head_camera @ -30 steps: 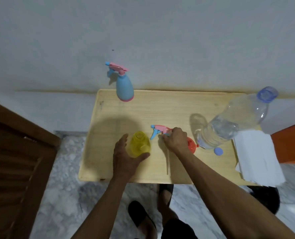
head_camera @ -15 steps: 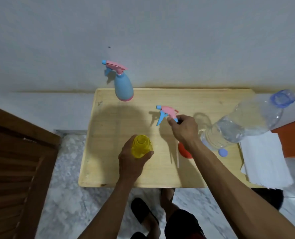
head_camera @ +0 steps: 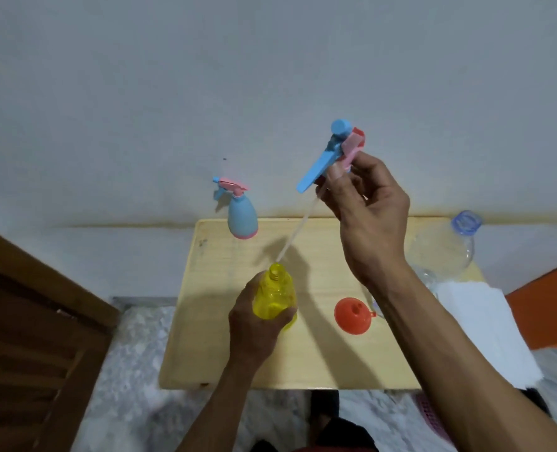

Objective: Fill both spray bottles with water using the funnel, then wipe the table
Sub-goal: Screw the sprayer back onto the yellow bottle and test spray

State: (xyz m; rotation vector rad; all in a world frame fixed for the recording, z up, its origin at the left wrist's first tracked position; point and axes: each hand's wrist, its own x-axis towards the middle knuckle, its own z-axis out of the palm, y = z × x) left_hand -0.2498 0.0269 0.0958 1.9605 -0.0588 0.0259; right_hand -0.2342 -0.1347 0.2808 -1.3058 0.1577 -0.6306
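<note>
Gripping yellow bottle (head_camera: 274, 300) in left hand (head_camera: 254, 331) at table (head_camera: 303, 370) centre to steady it, pinching sprayer head (head_camera: 337, 151) in right hand (head_camera: 368, 210) toward one o'clock, dip tube (head_camera: 295, 231) aimed at neck, presumably for refitting

The left hand (head_camera: 257, 324) is low, near the middle. Its fingers curl around the clear yellow plastic spray bottle (head_camera: 275, 296) and hold it up off the wooden table. The left arm comes up from the bottom edge. The right hand (head_camera: 370, 216) is lifted high. Its fingers and thumb pinch the pink and blue plastic sprayer top (head_camera: 335, 153). The right arm is bare and reaches up from the bottom right corner.
</note>
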